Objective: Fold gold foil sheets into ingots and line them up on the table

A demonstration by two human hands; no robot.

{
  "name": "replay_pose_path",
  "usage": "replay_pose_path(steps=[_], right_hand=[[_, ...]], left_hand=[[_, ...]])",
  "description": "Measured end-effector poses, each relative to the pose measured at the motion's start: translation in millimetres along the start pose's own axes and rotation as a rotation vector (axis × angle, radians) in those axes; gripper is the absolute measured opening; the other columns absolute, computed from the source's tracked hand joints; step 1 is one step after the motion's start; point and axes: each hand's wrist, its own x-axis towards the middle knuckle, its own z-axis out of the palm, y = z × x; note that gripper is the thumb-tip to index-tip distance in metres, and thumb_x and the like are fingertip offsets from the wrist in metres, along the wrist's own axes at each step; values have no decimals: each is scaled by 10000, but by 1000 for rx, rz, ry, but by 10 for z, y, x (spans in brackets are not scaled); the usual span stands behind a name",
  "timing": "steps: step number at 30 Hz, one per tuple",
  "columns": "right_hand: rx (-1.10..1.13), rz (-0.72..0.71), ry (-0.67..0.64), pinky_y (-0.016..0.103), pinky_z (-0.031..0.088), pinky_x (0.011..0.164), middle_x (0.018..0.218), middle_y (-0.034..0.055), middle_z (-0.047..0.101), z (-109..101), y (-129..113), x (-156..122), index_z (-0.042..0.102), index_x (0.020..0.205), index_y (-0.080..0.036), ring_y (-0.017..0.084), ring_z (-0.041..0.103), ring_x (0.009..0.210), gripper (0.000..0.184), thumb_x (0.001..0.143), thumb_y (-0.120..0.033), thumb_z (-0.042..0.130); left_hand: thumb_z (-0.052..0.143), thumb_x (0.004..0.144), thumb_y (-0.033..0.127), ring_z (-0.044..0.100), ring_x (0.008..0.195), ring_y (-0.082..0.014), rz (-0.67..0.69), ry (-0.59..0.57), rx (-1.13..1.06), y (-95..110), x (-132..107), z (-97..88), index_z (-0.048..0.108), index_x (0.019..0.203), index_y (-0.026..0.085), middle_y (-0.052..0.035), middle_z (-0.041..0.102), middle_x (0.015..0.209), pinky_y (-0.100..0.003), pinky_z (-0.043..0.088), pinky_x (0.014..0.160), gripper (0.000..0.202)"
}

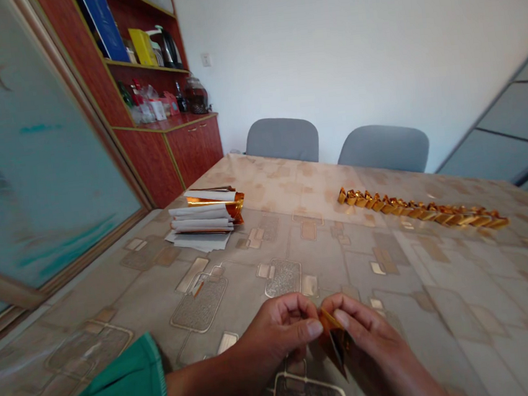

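My left hand (281,330) and my right hand (365,334) meet near the table's front edge, both pinching a small folded piece of gold foil paper (335,334) between thumbs and fingertips. Much of the piece is hidden between my fingers. A stack of white and gold foil sheets (207,219) lies at the left middle of the table. A long row of several folded gold pieces (421,209) runs across the right far side of the table (296,244).
Two grey chairs (282,139) (384,148) stand at the table's far edge. A red wooden cabinet (166,148) with shelves of bottles and boxes stands at the back left. A frosted glass panel (31,158) runs along the left.
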Motion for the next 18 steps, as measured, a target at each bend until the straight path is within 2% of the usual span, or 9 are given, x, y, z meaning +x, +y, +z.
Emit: replay_pose_path(steps=[5,12,14,18], right_hand=[[20,98,49,249,360,618,739,1,590,13,-48,-25,698,863,-188,130,481,658,400,738,-545,828],[29,150,3,236,326,564,669,-25,518,-43,-59,-41,677,799,-180,112,425,596,411,710,-542,850],[-2,151,-59,238,324,561,663,-23,523,-70,-50,-38,689,803,-183,115,425,595,412,709,-553,845],[-63,80,-193,251,337,579,675,-19,557,-68,-89,-47,743,826,-214,117,434,596,344,734,-534,831]], left_hand=[[841,691,508,357,469,-52,0,-2,22,-44,2,-30,585,775,174,70,487,578,-185,250,454,429],[856,685,488,327,480,-56,-5,-2,-13,-13,-27,5,613,758,167,71,465,562,-185,223,463,409],[862,690,455,406,536,-72,35,-42,-17,28,-40,13,631,738,162,49,507,602,-187,295,518,376],[846,745,365,519,702,-115,230,-103,109,113,-77,-7,710,718,168,4,578,755,-220,396,666,241]])
